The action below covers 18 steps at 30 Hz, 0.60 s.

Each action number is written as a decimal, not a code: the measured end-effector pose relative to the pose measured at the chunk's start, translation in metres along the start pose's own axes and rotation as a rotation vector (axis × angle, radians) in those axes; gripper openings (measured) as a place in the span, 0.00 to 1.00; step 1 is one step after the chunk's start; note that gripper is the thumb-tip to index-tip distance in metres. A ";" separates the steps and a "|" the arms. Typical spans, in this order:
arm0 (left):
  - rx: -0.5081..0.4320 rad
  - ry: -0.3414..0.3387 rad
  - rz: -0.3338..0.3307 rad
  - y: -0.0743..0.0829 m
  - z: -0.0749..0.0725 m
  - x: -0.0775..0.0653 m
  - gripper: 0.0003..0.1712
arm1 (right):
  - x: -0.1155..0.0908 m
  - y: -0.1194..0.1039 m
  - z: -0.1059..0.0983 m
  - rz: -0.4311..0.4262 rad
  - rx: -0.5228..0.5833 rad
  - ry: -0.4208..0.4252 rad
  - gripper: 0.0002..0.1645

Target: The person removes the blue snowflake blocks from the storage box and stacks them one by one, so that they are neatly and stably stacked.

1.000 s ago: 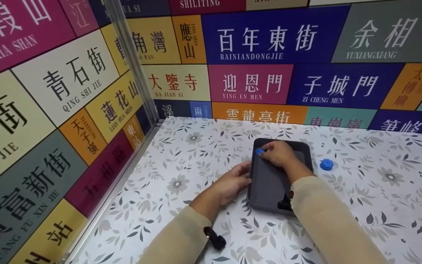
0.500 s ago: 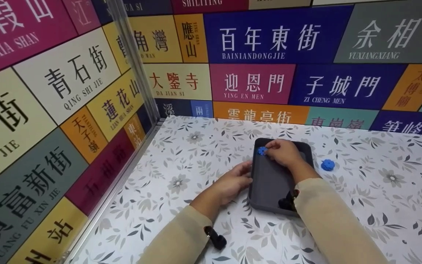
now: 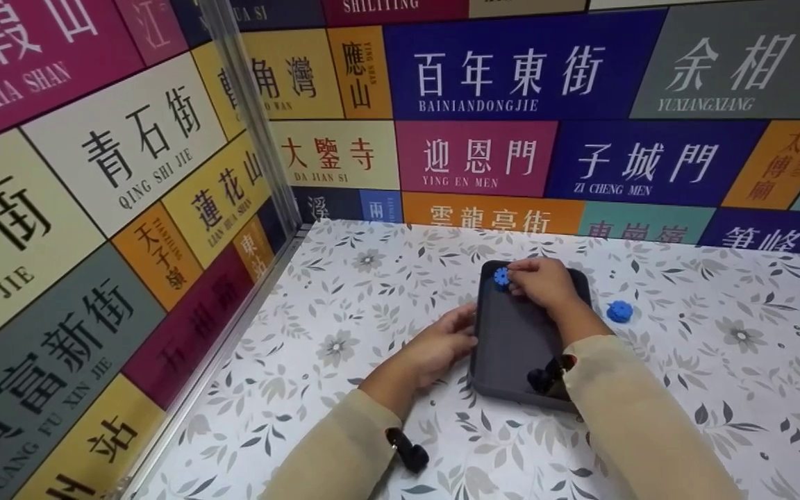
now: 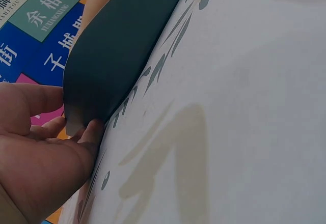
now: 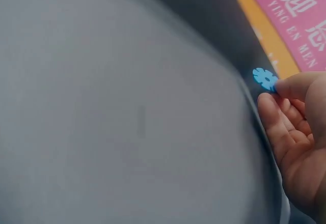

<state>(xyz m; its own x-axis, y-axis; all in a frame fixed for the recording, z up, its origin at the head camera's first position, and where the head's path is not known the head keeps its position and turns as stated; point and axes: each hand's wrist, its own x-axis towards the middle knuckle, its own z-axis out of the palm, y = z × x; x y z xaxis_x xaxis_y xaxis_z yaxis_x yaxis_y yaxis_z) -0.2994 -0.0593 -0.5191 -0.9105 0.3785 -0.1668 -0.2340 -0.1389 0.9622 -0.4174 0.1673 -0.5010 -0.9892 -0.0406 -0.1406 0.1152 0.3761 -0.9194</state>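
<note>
A dark grey tray [image 3: 511, 347] lies on the table. Over its far left part, my right hand [image 3: 546, 283] pinches a blue snowflake-shaped plastic disc [image 3: 501, 277] between thumb and finger. Close up in the right wrist view, the disc [image 5: 265, 79] shows a notched rim and a small centre hole, standing out past the fingertips. My left hand [image 3: 438, 347] rests beside the tray, its fingertips touching the left outer wall, as the left wrist view shows at the tray's side [image 4: 112, 56]. Right of the tray sit more blue discs [image 3: 620, 311], bunched together; I cannot tell how many.
A table [image 3: 685, 389] with a leaf-and-flower print spreads around the tray. Colourful sign-covered walls [image 3: 476, 156] rise at the back and left. A clear upright edge strip [image 3: 254, 118] marks their corner. Small black devices [image 3: 410, 455] sit at both sleeve cuffs.
My right hand has moved slightly away from me and to the right with the disc, which now shows its flat face more fully. The left hand and the tray have stayed put.
</note>
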 end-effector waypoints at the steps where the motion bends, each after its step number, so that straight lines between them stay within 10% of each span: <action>1: -0.001 -0.001 0.002 0.000 0.000 0.000 0.42 | -0.001 -0.004 -0.001 0.020 0.083 -0.001 0.22; 7: -0.003 0.002 -0.002 0.000 0.000 0.001 0.41 | -0.012 -0.029 -0.019 0.105 0.496 -0.031 0.22; 18: -0.016 -0.005 0.010 -0.002 0.000 0.002 0.43 | -0.060 -0.024 -0.076 -0.005 0.614 0.063 0.06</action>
<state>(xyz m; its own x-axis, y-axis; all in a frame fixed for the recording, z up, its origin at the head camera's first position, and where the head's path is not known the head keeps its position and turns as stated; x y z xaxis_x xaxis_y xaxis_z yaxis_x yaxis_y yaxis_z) -0.3008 -0.0581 -0.5211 -0.9112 0.3815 -0.1556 -0.2299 -0.1574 0.9604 -0.3681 0.2307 -0.4422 -0.9912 0.0210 -0.1306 0.1225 -0.2266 -0.9662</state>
